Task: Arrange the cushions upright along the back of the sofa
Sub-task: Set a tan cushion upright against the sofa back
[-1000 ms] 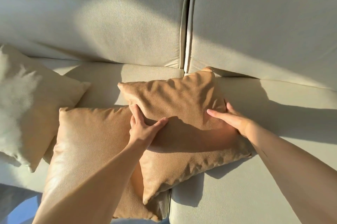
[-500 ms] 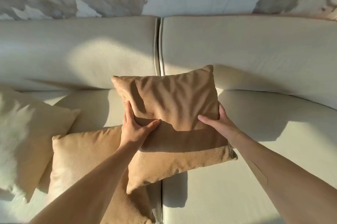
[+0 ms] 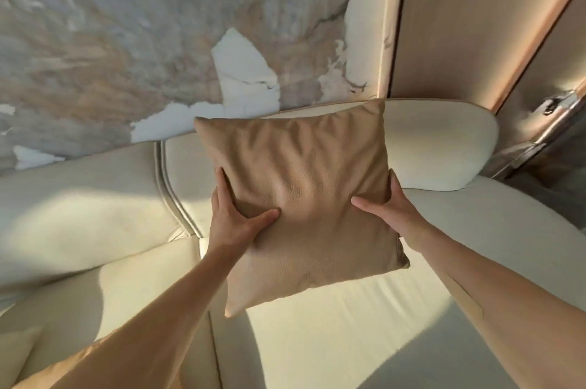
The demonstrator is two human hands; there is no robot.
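Note:
A tan square cushion (image 3: 304,198) hangs in the air over the right seat of the cream sofa (image 3: 348,334), tilted slightly, its top near the backrest (image 3: 437,147). My left hand (image 3: 236,214) grips its left edge, thumb pressed into the front. On its right edge sits my right hand (image 3: 388,211), fingers behind, thumb in front. A second tan cushion (image 3: 79,366) lies at the bottom left, mostly behind my left forearm. A pale cream cushion (image 3: 16,353) shows at the lower left edge.
A marble-patterned wall (image 3: 126,40) rises behind the sofa. A wooden panel (image 3: 469,17) and a metal-edged fitting (image 3: 545,128) stand at the right end. The left backrest (image 3: 79,198) and the seat seam (image 3: 215,350) are in view.
Both hands have lifted the tan cushion off the seat and carried it up and to the right toward the backrest. The view has tilted upward, and the other cushions have dropped to the bottom left.

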